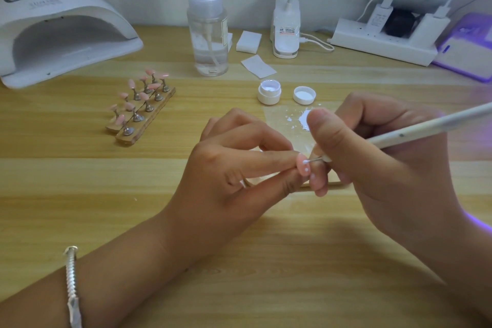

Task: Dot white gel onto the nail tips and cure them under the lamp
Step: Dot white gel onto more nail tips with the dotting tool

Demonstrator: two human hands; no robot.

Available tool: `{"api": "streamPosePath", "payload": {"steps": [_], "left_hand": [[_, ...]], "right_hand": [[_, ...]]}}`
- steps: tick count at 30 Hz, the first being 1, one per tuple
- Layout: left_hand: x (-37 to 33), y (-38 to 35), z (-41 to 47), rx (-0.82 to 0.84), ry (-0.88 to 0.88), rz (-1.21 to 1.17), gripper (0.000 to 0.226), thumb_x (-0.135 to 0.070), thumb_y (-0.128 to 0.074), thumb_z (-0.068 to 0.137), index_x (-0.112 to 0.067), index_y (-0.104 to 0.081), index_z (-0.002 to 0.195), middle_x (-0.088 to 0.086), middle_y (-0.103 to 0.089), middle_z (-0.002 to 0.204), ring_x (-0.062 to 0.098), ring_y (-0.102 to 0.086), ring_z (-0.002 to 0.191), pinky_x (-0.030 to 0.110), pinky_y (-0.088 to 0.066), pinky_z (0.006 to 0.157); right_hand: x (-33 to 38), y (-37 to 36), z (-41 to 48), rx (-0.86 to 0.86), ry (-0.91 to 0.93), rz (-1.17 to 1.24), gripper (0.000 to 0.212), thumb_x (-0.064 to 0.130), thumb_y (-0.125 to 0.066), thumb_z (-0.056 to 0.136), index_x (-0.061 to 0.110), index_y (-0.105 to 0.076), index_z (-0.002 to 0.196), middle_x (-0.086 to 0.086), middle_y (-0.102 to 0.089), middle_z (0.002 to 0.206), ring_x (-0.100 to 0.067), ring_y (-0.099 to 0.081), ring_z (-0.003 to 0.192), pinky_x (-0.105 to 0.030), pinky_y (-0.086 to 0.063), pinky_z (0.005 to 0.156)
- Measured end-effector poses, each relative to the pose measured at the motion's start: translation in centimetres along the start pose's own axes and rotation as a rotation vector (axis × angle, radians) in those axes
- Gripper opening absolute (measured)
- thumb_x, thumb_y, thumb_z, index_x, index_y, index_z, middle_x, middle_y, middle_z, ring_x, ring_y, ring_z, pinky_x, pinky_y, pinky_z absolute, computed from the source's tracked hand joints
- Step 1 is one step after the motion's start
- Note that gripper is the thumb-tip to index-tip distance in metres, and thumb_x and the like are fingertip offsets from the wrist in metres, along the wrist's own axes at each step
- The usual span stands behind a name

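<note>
both hands are meeting mid-table in my feed. the left hand is pinching a pink nail tip between thumb and forefinger, the tip poking out just past them. the right hand is gripping the dotting pen, its point seemingly touching the tip. the lamp is sitting far left.

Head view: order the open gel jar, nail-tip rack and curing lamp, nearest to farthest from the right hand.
1. Gel jar, just beyond the right hand.
2. Nail-tip rack, left of centre.
3. Curing lamp, far back left.
</note>
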State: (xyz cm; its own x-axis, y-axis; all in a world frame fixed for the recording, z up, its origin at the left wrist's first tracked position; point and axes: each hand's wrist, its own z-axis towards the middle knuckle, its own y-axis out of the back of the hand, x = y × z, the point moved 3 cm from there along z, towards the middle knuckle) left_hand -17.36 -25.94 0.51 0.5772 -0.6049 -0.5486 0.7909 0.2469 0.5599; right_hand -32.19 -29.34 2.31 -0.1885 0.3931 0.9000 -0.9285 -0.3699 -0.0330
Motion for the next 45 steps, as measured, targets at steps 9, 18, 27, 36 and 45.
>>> {"api": "streamPosePath", "payload": {"steps": [9, 18, 27, 36, 45], "left_hand": [[0.0, -0.1, 0.0, -0.047, 0.023, -0.001, 0.014, -0.026, -0.07, 0.087, -0.018, -0.081, 0.088, -0.008, -0.069, 0.082, 0.021, -0.057, 0.085, 0.05, -0.041, 0.076], [0.2, -0.2, -0.1, -0.064, 0.034, -0.015, 0.015, -0.028, -0.069, 0.087, -0.019, -0.081, 0.087, -0.01, -0.069, 0.083, 0.018, -0.056, 0.085, 0.05, -0.041, 0.077], [0.3, -0.2, -0.1, -0.076, 0.041, -0.039, 0.013, -0.029, -0.069, 0.087, -0.023, -0.08, 0.091, -0.012, -0.068, 0.083, 0.013, -0.055, 0.086, 0.049, -0.042, 0.078], [0.4, -0.2, -0.1, -0.078, 0.043, -0.033, 0.013, -0.03, -0.069, 0.087, -0.024, -0.08, 0.09, -0.013, -0.069, 0.084, 0.013, -0.056, 0.087, 0.048, -0.043, 0.077], [0.4, -0.2, -0.1, -0.08, 0.038, -0.029, 0.013, -0.029, -0.07, 0.087, -0.023, -0.08, 0.09, -0.012, -0.069, 0.084, 0.015, -0.057, 0.086, 0.049, -0.043, 0.076]], "right_hand": [[0.5, 1.1, 0.9, -0.078, -0.007, 0.009, 0.035, 0.026, -0.069, 0.088, 0.017, -0.053, 0.058, 0.01, -0.049, 0.048, -0.012, -0.044, 0.036, -0.022, -0.036, 0.041], [0.1, 4.8, 3.5, -0.214, 0.005, -0.24, 0.035, 0.046, -0.075, 0.082, 0.02, -0.059, 0.066, 0.006, -0.054, 0.049, -0.014, -0.052, 0.042, -0.026, -0.044, 0.049], [-3.1, 8.5, 4.0, -0.241, -0.243, -0.671, 0.059, 0.071, -0.038, 0.093, 0.024, -0.071, 0.076, 0.001, -0.069, 0.062, -0.009, -0.051, 0.044, -0.028, -0.042, 0.051], [-3.8, 8.3, 3.7, -0.168, -0.261, -0.75, 0.041, 0.062, -0.056, 0.088, 0.026, -0.072, 0.076, 0.012, -0.066, 0.061, -0.001, -0.052, 0.049, -0.026, -0.04, 0.054], [-4.1, 8.7, 3.8, -0.189, -0.215, -0.689, 0.036, 0.058, -0.059, 0.089, 0.029, -0.072, 0.071, 0.009, -0.067, 0.06, 0.0, -0.058, 0.052, -0.009, -0.042, 0.049]]}}
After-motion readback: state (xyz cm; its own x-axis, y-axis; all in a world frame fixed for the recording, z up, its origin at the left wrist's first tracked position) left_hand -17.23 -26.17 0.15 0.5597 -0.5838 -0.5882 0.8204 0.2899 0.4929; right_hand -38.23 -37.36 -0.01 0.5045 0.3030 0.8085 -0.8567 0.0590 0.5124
